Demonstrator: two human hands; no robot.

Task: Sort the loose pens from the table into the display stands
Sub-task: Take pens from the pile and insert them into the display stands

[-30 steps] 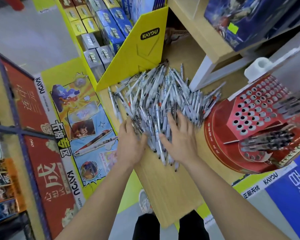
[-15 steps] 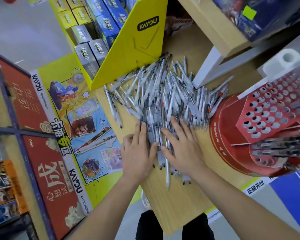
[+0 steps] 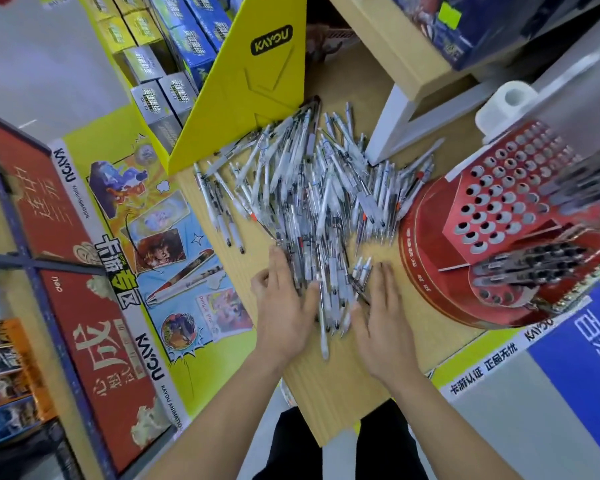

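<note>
A big heap of white and grey pens (image 3: 312,188) covers the middle of the wooden table (image 3: 329,382). My left hand (image 3: 284,306) and my right hand (image 3: 381,313) lie flat on the table at the heap's near edge, fingers spread. Between them they bracket a small bunch of pens (image 3: 333,292), and the fingertips touch it from both sides. Neither hand grips a pen. To the right stands a round red display stand (image 3: 492,216) with rows of holes. Several dark pens (image 3: 527,265) fill its lower tier.
A yellow KAYOU panel (image 3: 243,88) rises behind the heap at the left. A white shelf leg (image 3: 392,123) and a wooden shelf (image 3: 388,39) stand at the back. Boxed goods (image 3: 160,64) line the left shelf. A white roll (image 3: 503,105) sits behind the stand.
Both hands slid back toward the table's near edge and moved apart, dragging a bunch of pens out of the heap. The camera view shifted slightly.
</note>
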